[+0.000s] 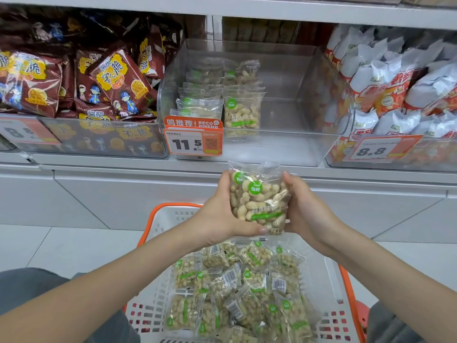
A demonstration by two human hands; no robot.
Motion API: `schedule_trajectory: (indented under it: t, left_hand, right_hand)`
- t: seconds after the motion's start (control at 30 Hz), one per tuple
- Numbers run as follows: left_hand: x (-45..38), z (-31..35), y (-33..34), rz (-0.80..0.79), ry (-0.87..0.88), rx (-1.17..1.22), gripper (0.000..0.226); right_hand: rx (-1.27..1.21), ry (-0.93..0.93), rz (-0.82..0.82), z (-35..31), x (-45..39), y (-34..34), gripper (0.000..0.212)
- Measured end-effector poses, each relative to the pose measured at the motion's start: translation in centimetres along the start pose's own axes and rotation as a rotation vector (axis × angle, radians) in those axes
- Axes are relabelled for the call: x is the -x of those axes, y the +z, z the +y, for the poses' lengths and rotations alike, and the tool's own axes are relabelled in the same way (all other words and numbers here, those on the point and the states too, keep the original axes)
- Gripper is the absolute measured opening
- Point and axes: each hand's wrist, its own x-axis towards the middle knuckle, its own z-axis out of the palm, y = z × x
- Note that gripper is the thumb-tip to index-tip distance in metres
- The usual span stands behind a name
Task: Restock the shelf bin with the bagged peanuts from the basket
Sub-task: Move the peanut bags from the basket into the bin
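A stack of clear bagged peanuts (258, 198) with green labels is upright between both hands, just below the shelf edge. My left hand (220, 219) grips its left side with the thumb across the bottom. My right hand (305, 209) grips its right side. Below, the white basket (158, 288) with an orange rim holds several more peanut bags (237, 288). Above, the clear shelf bin (291, 142) holds several peanut bags (241, 112) standing in rows on its left side; its right half is bare.
A price tag reading 11.5 (193, 139) hangs on the bin's front left. Brown snack bags (108, 82) fill the bin to the left, white and orange bags (395, 90) the bin to the right. Grey cabinet fronts run under the shelf.
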Motion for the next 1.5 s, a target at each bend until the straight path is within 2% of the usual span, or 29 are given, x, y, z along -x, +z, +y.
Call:
schedule_trajectory:
  t: [0.17,0.23,0.3,0.37,0.47,0.63,0.73,0.87,0.97,1.07,1.17,1.33,1.5]
  left_hand:
    - [0.2,0.1,0.2,-0.017,0.011,-0.078,0.092]
    - [0.1,-0.1,0.0,-0.009,-0.012,-0.039,0.09]
    - [-0.1,-0.2,-0.1,0.015,-0.047,0.0,0.101]
    - [-0.2,-0.3,-0.1,0.033,-0.06,0.009,0.109]
    - [-0.2,-0.7,0.0,0.046,-0.061,-0.029,0.097]
    - [0.0,-1.2,0.7,-0.023,-0.057,-0.127,0.094]
    - [0.2,-1.6,1.1,-0.061,-0.052,-0.158,0.101]
    - [0.7,-1.9,1.3,-0.108,-0.087,-0.195,0.095]
    - [1.0,-1.4,1.4,-0.147,-0.129,-0.162,0.103]
    - [1.3,-0.9,1.5,-0.181,-0.148,-0.101,0.109]
    - [1.6,-0.7,2.0,-0.192,-0.16,-0.037,0.105]
    - [1.8,-0.2,1.9,-0.192,-0.172,0.037,0.098]
    - [1.5,-0.4,1.8,-0.201,-0.204,0.11,0.109]
  right_hand:
    - [-0.069,0.033,-0.036,-0.1,0.3,-0.2,0.043]
    - [-0.069,0.038,-0.07,-0.2,0.4,-0.2,0.046]
    - [0.009,0.017,-0.068,-0.3,0.5,-0.1,0.05]
    - [0.218,-0.109,0.057,-0.6,0.4,-0.3,0.046]
    - [0.549,-0.461,0.323,-1.1,0.4,-1.6,0.03]
    - [0.882,-0.798,0.219,-0.7,0.4,-1.1,0.023]
    - [0.814,-0.721,0.115,-0.2,0.2,-0.4,0.013]
    - [0.601,-0.488,0.03,-0.5,-0.1,-0.6,0.025]
    - [0.442,-0.441,-0.014,-1.0,0.2,-0.6,0.025]
    - [0.409,-0.51,0.044,-1.4,0.5,-0.4,0.025]
    - [0.433,-0.588,0.116,-1.3,0.5,-0.1,0.025]
    - [0.482,-0.627,0.135,-0.9,0.3,-0.1,0.024]
    - [0.626,-0.723,0.239,-0.9,0.1,-0.6,0.016]
